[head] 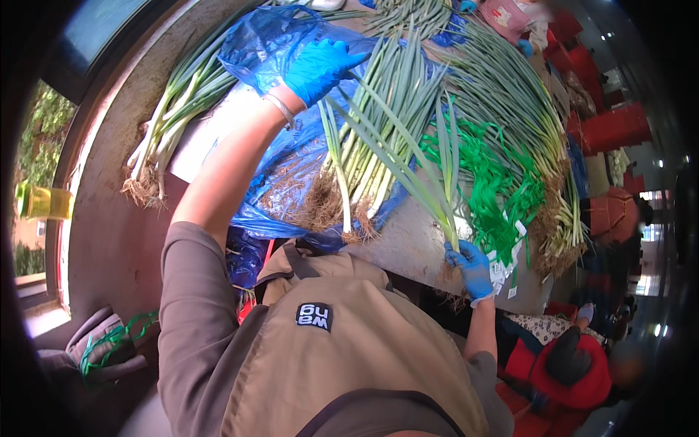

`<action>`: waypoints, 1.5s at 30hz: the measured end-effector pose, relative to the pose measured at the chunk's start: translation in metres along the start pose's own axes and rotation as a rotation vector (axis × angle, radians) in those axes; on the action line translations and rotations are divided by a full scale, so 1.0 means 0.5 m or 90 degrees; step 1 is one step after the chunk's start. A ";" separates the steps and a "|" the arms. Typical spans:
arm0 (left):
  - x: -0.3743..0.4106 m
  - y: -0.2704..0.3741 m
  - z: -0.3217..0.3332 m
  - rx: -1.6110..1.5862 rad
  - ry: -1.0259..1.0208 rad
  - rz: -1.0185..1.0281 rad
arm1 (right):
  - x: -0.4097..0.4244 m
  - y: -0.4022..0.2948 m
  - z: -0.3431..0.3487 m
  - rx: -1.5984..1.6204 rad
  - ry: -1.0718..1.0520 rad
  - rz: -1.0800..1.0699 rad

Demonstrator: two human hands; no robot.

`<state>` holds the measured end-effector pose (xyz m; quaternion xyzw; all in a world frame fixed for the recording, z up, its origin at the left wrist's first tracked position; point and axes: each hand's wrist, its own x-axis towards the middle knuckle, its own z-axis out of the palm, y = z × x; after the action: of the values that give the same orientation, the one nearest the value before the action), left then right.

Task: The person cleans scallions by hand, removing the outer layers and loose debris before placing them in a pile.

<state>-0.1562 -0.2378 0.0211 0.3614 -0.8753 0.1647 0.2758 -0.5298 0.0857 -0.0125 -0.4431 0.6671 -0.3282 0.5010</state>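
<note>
Both hands wear blue gloves. My right hand (471,270), low on the right, is closed around the lower stems of a few green onions (449,218); their roots hang below it and their leaves fan up and left. At the top centre my left hand (319,68) is over a blue plastic sheet (256,43), close to the leaf tips of those onions. Whether its fingers grip a leaf is hidden. Between the hands lies a pile of green onions (390,136) with roots towards me. One single onion (343,191) lies along its left side.
Green plastic ties (491,175) with white tags (499,270) lie right of the pile. Beyond them is a large onion heap (513,104). A smaller bunch (175,109) rests by the window ledge. A person's pink-clad arm (505,19) is across the table (420,248); red crates (617,128) stand farther right.
</note>
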 end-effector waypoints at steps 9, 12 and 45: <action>-0.012 -0.003 0.027 -0.441 -0.133 -0.057 | -0.049 -0.006 -0.041 -0.031 -0.035 0.034; -0.022 -0.036 0.046 -0.557 -0.061 -0.352 | -0.067 -0.016 -0.041 -0.055 -0.002 0.049; -0.116 -0.141 0.037 -0.953 -0.081 -0.490 | -0.096 -0.066 -0.049 -0.098 0.013 0.144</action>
<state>-0.0778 -0.2639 -0.0222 0.3648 -0.5830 -0.5854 0.4294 -0.5394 0.1170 0.0415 -0.3988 0.7408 -0.2220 0.4929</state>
